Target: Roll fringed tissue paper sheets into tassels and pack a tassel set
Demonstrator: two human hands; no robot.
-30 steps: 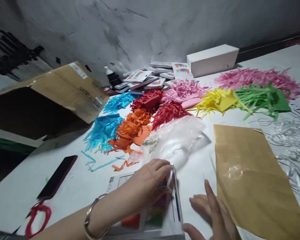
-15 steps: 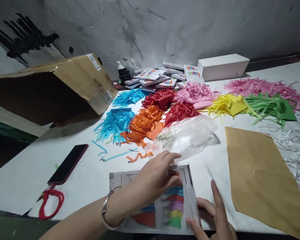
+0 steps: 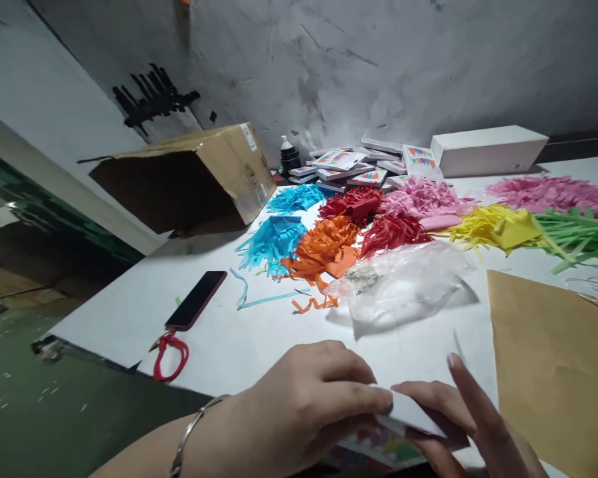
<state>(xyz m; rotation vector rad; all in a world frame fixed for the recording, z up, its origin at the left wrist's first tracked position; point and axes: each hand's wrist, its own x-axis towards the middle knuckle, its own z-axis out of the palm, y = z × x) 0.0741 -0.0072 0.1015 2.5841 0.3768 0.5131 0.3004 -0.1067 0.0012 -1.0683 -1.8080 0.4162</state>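
At the table's near edge I hold a flat white box [image 3: 412, 413] with a picture of coloured bunting on its face. It is tilted, so its white narrow side shows. My left hand [image 3: 311, 398], with a silver bangle at the wrist, has its fingers closed on the box's left part. My right hand [image 3: 483, 418] pinches the right end between thumb and fingers, its index finger raised. The lower part of the box is out of frame. Just beyond my hands lies a clear plastic bag [image 3: 408, 272].
Tissue tassels lie behind the bag: blue [image 3: 274, 239], orange [image 3: 329, 242], red [image 3: 393, 234], pink, yellow [image 3: 498, 224] and green. Behind them are several printed boxes [image 3: 349, 162] and a white box [image 3: 488, 149]. An open carton [image 3: 234, 172], a phone [image 3: 197, 300] and brown paper [image 3: 553, 372] flank them.
The bunting box has gone from flat on the table to tilted, nearer to me. My left hand has moved from its face to its edge. The view has swung left.
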